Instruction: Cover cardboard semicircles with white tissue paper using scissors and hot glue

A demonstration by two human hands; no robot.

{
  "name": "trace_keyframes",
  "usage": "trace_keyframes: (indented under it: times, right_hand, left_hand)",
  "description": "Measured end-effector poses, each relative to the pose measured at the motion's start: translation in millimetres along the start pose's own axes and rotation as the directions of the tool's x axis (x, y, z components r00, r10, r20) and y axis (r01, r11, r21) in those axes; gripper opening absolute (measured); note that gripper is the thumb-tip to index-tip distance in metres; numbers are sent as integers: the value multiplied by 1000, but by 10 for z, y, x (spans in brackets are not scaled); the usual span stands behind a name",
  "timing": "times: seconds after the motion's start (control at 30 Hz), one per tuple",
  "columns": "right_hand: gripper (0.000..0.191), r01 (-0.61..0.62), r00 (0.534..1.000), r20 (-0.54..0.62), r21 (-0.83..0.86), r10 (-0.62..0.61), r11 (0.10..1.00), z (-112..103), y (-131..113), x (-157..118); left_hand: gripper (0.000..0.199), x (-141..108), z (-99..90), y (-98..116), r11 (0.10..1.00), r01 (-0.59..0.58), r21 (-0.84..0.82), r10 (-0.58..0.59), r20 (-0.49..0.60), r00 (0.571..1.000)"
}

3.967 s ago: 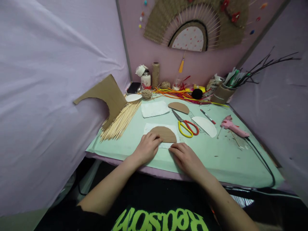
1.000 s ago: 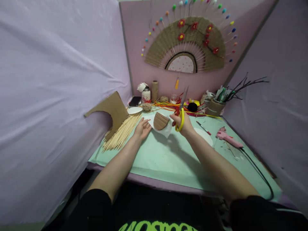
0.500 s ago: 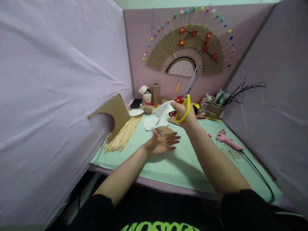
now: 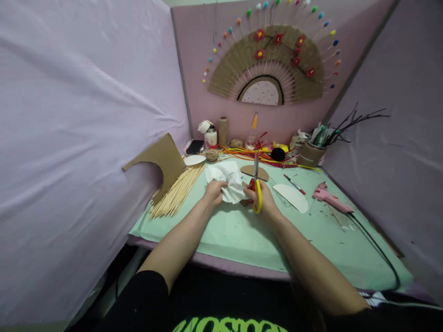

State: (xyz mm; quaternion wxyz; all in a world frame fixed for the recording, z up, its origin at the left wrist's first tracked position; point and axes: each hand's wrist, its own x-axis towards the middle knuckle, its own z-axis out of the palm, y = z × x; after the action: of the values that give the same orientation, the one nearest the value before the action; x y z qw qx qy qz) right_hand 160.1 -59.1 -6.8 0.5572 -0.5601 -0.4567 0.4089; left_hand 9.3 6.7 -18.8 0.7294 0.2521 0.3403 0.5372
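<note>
My left hand (image 4: 214, 192) is closed on the left edge of a thin white sheet (image 4: 229, 174), cloth or paper, held slightly crumpled over the table. My right hand (image 4: 265, 196) grips scissors (image 4: 258, 196) with yellow and red handles, blades pointing up and away from me. Its fingertips also touch the sheet's right side. A brown cardboard piece (image 4: 245, 203) shows partly from under the sheet. Just beyond lies a cardboard half-disc (image 4: 255, 172), and a white half-disc (image 4: 292, 197) rests to the right of my right hand.
Bamboo sticks (image 4: 176, 193) and a cut cardboard sheet (image 4: 162, 161) lie at left. A pink glue gun (image 4: 332, 198) with its cord is at right, near a pen (image 4: 295, 184). Jars, twine (image 4: 212, 155) and a tube of twigs (image 4: 311, 152) line the back; a decorated fan (image 4: 270, 60) hangs above.
My left hand went from spread and bare to gripping the white sheet. My right hand came lower and nearer with the scissors, and the sheet moved towards me, over the cardboard.
</note>
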Motion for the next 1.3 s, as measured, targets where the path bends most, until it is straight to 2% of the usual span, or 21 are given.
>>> trace_keyframes:
  times: [0.1, 0.2, 0.3, 0.37, 0.47, 0.63, 0.73, 0.87, 1.0, 1.07, 1.13, 1.23, 1.3]
  right_hand:
    - [37, -1, 1000, 18, 20, 1, 1000, 21, 60, -29]
    - [38, 0, 1000, 31, 29, -1, 1000, 13, 80, -44]
    - [41, 10, 1000, 29, 35, -11, 999, 2, 80, -43]
    - [42, 10, 999, 37, 42, -12, 999, -4, 81, -44]
    - [43, 15, 999, 44, 38, -17, 999, -13, 95, -44]
    - [45, 42, 999, 29, 37, -43, 998, -28, 141, -29]
    - [45, 59, 998, 18, 29, -59, 998, -34, 149, -31]
    - [46, 64, 998, 15, 7, -64, 998, -32, 150, -43]
    - [44, 53, 998, 18, -32, -52, 998, -37, 170, -47]
    - [41, 56, 998, 14, -119, -55, 991, -53, 170, -60]
    - [39, 82, 997, 14, -280, -81, 957, -74, 153, -88]
    - [40, 145, 988, 32, -546, -153, 825, -99, 105, -141]
    - [40, 170, 981, 45, -658, -187, 733, -103, 79, -169]
  left_hand:
    - [58, -9, -6, 42, 994, 105, -13, -105, 25, 994]
    - [44, -54, 5, 79, 983, 184, -19, -181, 103, 978]
    - [33, -103, 12, 72, 979, 202, 42, -206, 193, 959]
    - [28, -123, 12, 54, 978, 188, 92, -204, 211, 956]
    - [23, -136, 15, 29, 987, 122, 105, -140, 193, 971]
    - [32, -139, 35, -8, 987, -60, 152, 36, 156, 987]
    - [30, -141, 45, -31, 983, -47, 175, 27, 112, 993]
    - [27, -157, 57, -33, 986, -16, 166, -8, 142, 990]
    - [26, -161, 64, 2, 992, -77, 96, 66, 113, 991]
    - [30, -153, 63, 26, 991, -115, 63, 109, 86, 990]
    - [37, -141, 60, 47, 988, -149, 30, 147, 66, 987]
    - [53, -126, 54, 67, 979, -206, -4, 206, 21, 978]
    - [60, -121, 53, 72, 969, -246, -1, 246, -22, 969]
